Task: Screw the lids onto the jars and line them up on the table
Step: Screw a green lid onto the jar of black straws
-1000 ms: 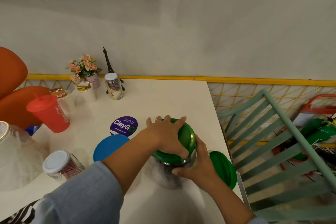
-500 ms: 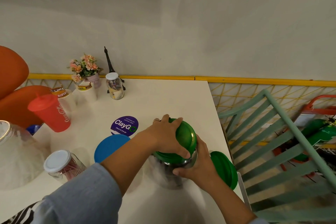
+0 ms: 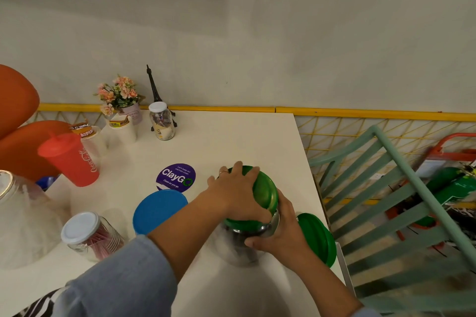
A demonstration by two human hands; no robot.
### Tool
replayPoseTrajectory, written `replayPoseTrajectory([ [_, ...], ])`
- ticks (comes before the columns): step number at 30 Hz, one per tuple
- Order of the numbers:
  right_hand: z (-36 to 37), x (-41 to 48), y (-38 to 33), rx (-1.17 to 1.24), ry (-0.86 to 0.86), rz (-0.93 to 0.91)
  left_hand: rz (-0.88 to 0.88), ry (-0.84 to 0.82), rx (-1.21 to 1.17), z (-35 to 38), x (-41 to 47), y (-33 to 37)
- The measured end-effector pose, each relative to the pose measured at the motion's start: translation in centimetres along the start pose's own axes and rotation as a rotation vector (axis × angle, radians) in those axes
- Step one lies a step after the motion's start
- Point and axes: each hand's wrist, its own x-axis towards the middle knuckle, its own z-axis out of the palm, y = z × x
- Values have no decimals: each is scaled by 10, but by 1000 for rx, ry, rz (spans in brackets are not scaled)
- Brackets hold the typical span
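Two grips work one jar (image 3: 237,247): left grip (image 3: 239,195) clamps green lid (image 3: 266,193), right grip (image 3: 280,235) clasps its neck. Screwing step; next, probably twist until snug.

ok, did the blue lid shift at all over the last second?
No. The blue lid sits where it did, its far edge just meeting the near edge of the ClayGo sticker, the same as in both earlier frames.
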Motion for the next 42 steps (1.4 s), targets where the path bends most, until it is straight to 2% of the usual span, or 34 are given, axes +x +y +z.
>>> replayPoseTrajectory([
  [3, 0, 0, -1, 1, -3, -5, -1, -30, 61, -1, -1, -3],
  [6, 0, 0, -2, -15, -6, 8, -123, 83, 33, 3, -3, 3],
  [9, 0, 1, 2, -23, -1, 17, -172, 144, 31, 6, -5, 10],
  [12, 1, 2, 2, -26, -7, 24, -135, 122, 35, 4, -3, 11],
  [18, 0, 1, 1, 6, -11, 1, 95, -11, 121, -3, -1, 3],
  [20, -1, 1, 1, 27, -19, -4, 89, -8, 104, 0, 0, 2],
  [25, 1, 1, 5, 17, 1, 14, -111, 109, -17, 10, -3, 9],
  [28, 1, 2, 4, -3, 4, 20, -153, 158, -43, 16, -2, 11],
  [42, 0, 0, -2, -4, -6, -8, 21, 138, 10, 10, 2, 2],
])
